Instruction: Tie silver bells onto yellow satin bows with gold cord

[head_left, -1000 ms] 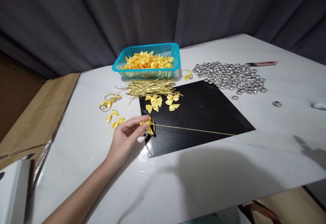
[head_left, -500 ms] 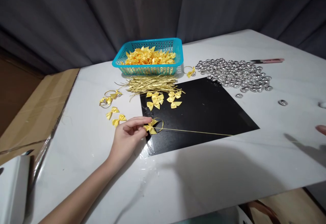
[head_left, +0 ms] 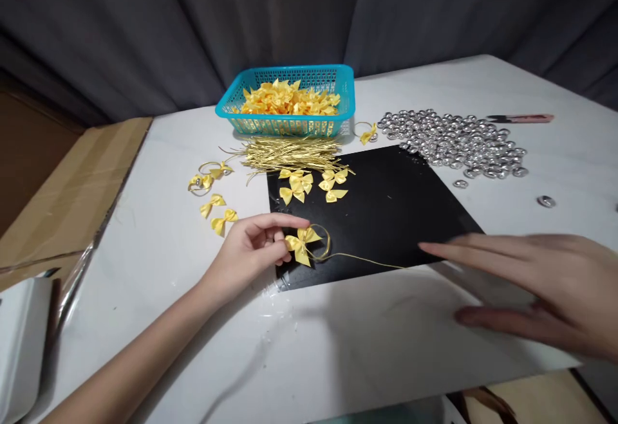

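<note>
Left hand (head_left: 251, 247) fingers pinch a yellow satin bow (head_left: 300, 244) at the black mat's (head_left: 386, 212) near-left edge; its looped gold cord (head_left: 367, 260), likely light, limp and slippery, trails toward the open, empty right hand (head_left: 535, 282); best gripped at the knot.

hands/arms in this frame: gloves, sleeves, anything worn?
Both bare. Left hand: no glove, no ring or watch visible, forearm uncovered down to the frame edge, no sleeve in view. Right hand: also ungloved, motion-blurred, fingers long and slim, no jewellery discernible; its wrist is cut off by the frame, so any sleeve cannot be told.
</note>
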`<state>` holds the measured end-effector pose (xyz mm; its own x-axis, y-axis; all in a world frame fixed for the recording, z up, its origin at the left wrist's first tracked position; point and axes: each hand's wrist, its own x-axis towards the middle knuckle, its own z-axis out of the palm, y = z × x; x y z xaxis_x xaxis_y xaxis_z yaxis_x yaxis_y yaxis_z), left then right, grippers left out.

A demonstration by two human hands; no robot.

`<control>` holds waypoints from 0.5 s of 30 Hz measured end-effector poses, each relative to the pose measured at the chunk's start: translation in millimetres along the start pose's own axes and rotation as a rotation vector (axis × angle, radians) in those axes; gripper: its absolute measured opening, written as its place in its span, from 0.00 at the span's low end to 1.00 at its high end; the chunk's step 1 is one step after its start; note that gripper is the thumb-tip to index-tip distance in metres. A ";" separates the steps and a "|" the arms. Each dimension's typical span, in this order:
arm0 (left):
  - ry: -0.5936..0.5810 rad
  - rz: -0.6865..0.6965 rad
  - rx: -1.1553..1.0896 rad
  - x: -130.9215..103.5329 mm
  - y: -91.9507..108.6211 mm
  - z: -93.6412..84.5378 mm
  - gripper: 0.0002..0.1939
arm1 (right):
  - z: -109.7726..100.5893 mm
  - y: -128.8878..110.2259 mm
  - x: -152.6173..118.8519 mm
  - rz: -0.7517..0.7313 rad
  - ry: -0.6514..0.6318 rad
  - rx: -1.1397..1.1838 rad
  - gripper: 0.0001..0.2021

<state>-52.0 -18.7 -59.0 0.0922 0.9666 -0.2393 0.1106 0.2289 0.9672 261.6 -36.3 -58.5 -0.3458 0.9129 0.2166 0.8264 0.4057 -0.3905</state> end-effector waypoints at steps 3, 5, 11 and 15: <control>-0.081 0.062 0.017 4.8 13.2 6.6 0.16 | 5.4 -20.7 54.0 -0.180 -0.171 0.320 0.24; -0.134 0.105 0.025 9.7 23.0 12.1 0.16 | 11.1 -38.9 85.4 -0.093 -0.310 0.564 0.19; 0.013 0.223 -0.095 25.8 41.7 27.4 0.15 | 21.2 -61.7 118.4 0.049 -0.569 0.983 0.08; -0.029 0.228 -0.155 34.0 44.5 37.8 0.14 | 21.6 -51.4 111.6 0.104 -0.539 1.066 0.14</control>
<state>-6.6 19.9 -27.3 0.1255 0.9920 -0.0145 -0.0683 0.0233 0.9974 171.0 45.7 -33.5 -0.6511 0.7414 -0.1628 0.1650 -0.0712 -0.9837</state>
